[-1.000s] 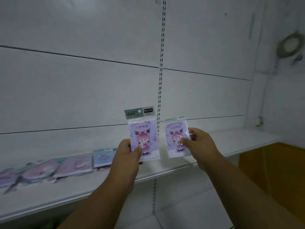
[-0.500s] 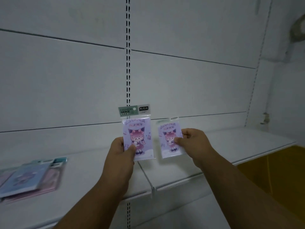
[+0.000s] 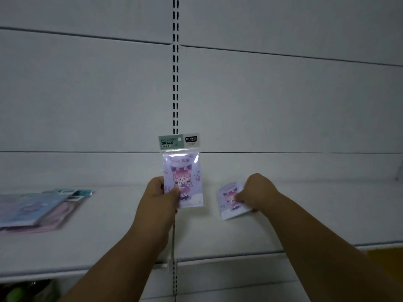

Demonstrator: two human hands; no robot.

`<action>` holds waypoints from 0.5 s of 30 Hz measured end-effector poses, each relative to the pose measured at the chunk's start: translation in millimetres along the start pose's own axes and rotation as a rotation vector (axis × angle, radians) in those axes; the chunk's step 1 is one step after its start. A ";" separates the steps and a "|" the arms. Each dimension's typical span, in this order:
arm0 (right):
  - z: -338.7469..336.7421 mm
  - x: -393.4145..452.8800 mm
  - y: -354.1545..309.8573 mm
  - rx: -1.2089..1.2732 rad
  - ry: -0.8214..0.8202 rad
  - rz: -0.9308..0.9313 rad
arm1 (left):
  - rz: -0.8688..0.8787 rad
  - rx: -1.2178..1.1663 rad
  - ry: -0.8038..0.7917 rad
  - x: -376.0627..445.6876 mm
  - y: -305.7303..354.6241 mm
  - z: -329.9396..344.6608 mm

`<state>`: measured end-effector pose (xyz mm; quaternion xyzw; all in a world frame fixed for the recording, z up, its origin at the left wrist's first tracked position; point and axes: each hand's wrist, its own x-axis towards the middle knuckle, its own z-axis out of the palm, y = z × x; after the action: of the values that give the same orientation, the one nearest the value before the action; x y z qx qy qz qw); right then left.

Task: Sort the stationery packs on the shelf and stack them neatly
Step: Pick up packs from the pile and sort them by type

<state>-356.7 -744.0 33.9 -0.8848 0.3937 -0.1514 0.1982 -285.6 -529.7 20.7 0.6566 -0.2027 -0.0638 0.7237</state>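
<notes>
My left hand [image 3: 159, 196] holds a purple stationery pack [image 3: 182, 171] upright over the white shelf [image 3: 316, 223]; the pack shows a cartoon girl and has a green header card. My right hand [image 3: 257, 190] grips a second, matching purple pack [image 3: 229, 200], tilted back and low over the shelf to the right of the first. Whether it touches the shelf I cannot tell. A heap of flat packs [image 3: 35, 208], blue on top and pink beneath, lies on the shelf at the far left.
The shelf's white back wall carries a slotted upright [image 3: 175, 68] straight behind the raised pack. The shelf's front edge [image 3: 239, 256] runs under my forearms. A yellow surface [image 3: 383, 256] shows below at the right, and dark items [image 3: 19, 290] at the lower left.
My right hand has lowered its pack down and to the right, tilting it flat toward the shelf. The left hand keeps its pack upright. The view has shifted so the left heap sits nearer.
</notes>
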 end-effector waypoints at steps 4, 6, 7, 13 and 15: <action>-1.0 1.1 13.9 -0.196 -0.005 -0.141 | -0.018 0.037 0.019 -13.7 1.9 24.4; -0.4 1.7 21.0 -0.243 -0.068 -0.170 | -0.041 0.049 0.024 -18.6 3.3 37.0; -0.5 3.7 24.0 -0.241 -0.092 -0.188 | -0.051 0.059 0.025 -20.6 5.2 42.9; -44.2 15.5 27.9 0.750 -0.192 -0.202 | -0.103 0.158 -0.033 -20.2 13.1 78.3; -58.8 23.8 25.4 0.920 -0.228 -0.185 | -0.139 0.214 -0.069 -19.3 9.8 90.7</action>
<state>-382.4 -791.1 76.0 -0.7477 0.1812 -0.2290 0.5964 -339.1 -605.4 31.3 0.7399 -0.1870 -0.1146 0.6359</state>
